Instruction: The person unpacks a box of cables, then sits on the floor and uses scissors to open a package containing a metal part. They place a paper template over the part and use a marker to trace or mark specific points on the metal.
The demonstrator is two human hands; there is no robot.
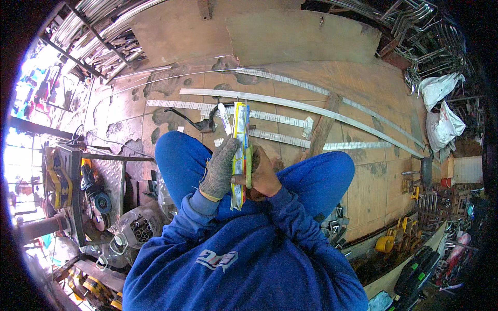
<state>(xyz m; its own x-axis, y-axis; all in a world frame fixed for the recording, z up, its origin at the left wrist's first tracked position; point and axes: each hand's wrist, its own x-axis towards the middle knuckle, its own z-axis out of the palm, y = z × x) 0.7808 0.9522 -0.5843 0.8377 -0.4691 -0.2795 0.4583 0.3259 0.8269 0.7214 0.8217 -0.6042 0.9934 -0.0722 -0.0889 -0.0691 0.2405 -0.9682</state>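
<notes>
A long, narrow yellow, blue and white packet [239, 155] stands lengthwise in front of my lap. My left hand [220, 168], in a grey knitted glove, is closed on its left side. My bare right hand [264, 173] grips it from the right, thumb across its lower part. Along the packet's right side runs a narrow green strip [249, 166] under my right fingers; its kind is unclear. A slim white piece [224, 119] shows just beyond my gloved fingers. Past my left knee lies a bent black tool [199, 123] on the floor.
A long pale metal bar [290, 102] and several flat striped strips [282, 138] lie ahead, near a wooden block [326, 124]. An angle grinder [99, 201] and a plastic jug holding cut tubes [140, 228] sit left. White sacks [443, 124] and metal rods stand right.
</notes>
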